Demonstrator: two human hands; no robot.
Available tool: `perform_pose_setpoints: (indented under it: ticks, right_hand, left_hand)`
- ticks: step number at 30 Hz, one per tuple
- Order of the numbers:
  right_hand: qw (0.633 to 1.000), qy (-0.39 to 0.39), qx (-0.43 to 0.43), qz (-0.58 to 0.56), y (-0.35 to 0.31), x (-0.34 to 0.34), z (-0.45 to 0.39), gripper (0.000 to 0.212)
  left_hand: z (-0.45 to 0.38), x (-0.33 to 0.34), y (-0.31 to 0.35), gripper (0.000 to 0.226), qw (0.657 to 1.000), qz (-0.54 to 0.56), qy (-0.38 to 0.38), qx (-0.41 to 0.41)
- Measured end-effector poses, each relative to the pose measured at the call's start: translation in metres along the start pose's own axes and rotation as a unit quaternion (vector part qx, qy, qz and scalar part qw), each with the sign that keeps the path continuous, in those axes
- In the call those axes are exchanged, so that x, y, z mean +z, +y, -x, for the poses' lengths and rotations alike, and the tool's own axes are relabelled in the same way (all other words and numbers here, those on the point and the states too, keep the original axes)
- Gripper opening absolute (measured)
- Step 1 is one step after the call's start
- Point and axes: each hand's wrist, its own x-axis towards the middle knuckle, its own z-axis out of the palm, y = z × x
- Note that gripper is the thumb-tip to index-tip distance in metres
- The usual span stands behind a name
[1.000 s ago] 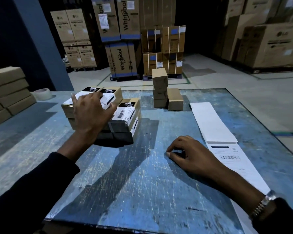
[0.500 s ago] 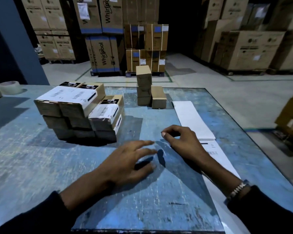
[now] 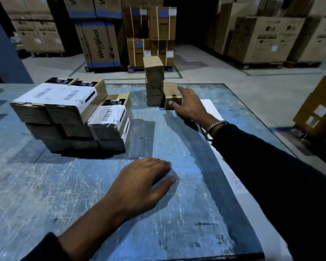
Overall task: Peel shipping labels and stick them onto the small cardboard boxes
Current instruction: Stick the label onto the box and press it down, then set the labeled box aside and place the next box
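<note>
Scuffed blue table [image 3: 83, 194], warehouse behind. Labelled boxes [image 3: 70, 112] stacked centre-left, done. Right hand [image 3: 189, 104], thumb & fingers curled round a bare box [image 3: 172, 95] upper centre; three more bare. Label strip [image 3: 231, 174] right. Left hand [image 3: 141, 185] flat, fingers together.

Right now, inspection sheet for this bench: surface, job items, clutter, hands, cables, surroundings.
Surface: blue table, paint scratched and worn.
Job items: stack of labelled boxes at left; three unlabelled boxes stacked at the far edge, a single plain box beside them; label strip along the right side.
Clutter: nothing seen.
Hands: left hand resting on the table, holding nothing; right hand has its grip on the single plain box.
Cables: nothing seen.
Surroundings: large appliance cartons on the warehouse floor.
</note>
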Motion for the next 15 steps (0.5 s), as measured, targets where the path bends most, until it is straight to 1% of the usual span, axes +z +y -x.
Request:
perform_pose_setpoints:
  ticks: [2,4,5,7,9,11,13,15]
  right_hand:
    - [0.999,-0.024,-0.034,0.018,0.005,0.006,-0.017,0.072]
    - [0.997,-0.019,-0.071,0.029,0.008,0.011,-0.019,0.060]
    - [0.996,-0.001,-0.081,0.032,0.009,0.012,-0.018,0.058]
    - [0.994,0.062,-0.083,0.034,0.007,0.015,-0.013,0.054]
    - [0.991,0.107,-0.072,0.042,0.000,0.015,-0.007,0.052]
    - [0.990,0.122,-0.049,0.046,-0.010,0.012,0.000,0.051]
    - [0.989,0.143,-0.020,0.000,-0.015,0.003,0.016,0.046]
    - [0.980,0.178,0.018,-0.085,-0.017,-0.018,0.038,0.042]
  left_hand:
    - [0.000,0.003,-0.001,0.029,1.000,0.002,0.007,-0.001]
    - [0.000,0.004,-0.002,0.027,1.000,0.006,0.014,-0.003]
    - [0.000,0.004,-0.003,0.027,1.000,0.008,0.015,-0.007]
    - [0.000,0.005,-0.002,0.027,1.000,0.010,0.018,-0.009]
    - [-0.001,0.005,-0.001,0.025,1.000,0.005,0.024,-0.006]
    - [-0.002,0.004,0.000,0.024,1.000,0.001,0.026,-0.006]
    - [-0.001,0.002,0.002,0.024,1.000,0.003,0.024,-0.011]
    - [0.000,0.001,0.002,0.025,1.000,0.010,0.022,-0.016]
